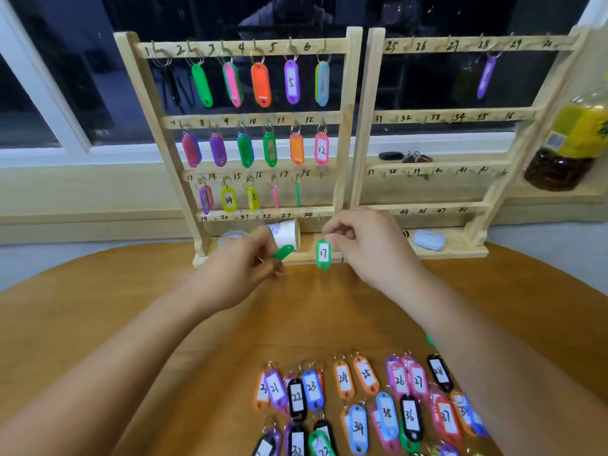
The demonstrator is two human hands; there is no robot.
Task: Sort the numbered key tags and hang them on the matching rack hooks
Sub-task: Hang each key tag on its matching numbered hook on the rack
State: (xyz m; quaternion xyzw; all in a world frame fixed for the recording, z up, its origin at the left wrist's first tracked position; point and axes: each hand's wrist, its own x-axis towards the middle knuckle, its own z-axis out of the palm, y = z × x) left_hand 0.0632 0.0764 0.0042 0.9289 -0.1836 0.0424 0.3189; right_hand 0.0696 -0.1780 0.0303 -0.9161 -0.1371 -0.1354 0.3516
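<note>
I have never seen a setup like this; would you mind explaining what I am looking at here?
No machine here: a person works with bare hands, and the single picture comes from a camera on their head, looking down. A left rack and a right rack with numbered hooks stand at the far side of the table; the left one carries many hung tags. Loose tags with numbers lie near the person. The right hand pinches tag 17; the left hand holds a second green tag, its number not visible.

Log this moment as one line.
left hand: holds green tag | right hand: pinches tag 17 | rack: tag 17 not yet hung
</note>
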